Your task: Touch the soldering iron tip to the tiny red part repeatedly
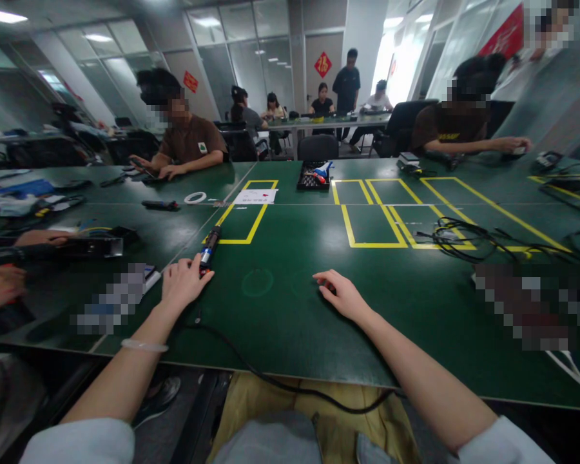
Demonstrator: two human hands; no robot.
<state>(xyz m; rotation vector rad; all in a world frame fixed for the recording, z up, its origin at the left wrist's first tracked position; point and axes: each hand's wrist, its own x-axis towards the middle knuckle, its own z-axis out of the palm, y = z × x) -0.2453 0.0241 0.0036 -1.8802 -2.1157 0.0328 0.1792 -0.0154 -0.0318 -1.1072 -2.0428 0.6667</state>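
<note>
My left hand is closed around the near end of what looks like an electric screwdriver, a slim black and blue cylinder with orange at its lower end. It lies on the green table, pointing away from me; my palm and fingers cover part of it. A black cable runs from beside this hand over the table edge and across my lap. My right hand rests low over the table with loosely bent fingers and a gap at the thumb. I make out nothing held there, though its underside is in shadow.
Yellow tape frames mark the green table. A white paper, a tape roll and a black tray with tools lie farther back. Tangled cables are to the right. A co-worker's hand shows at left; people sit opposite.
</note>
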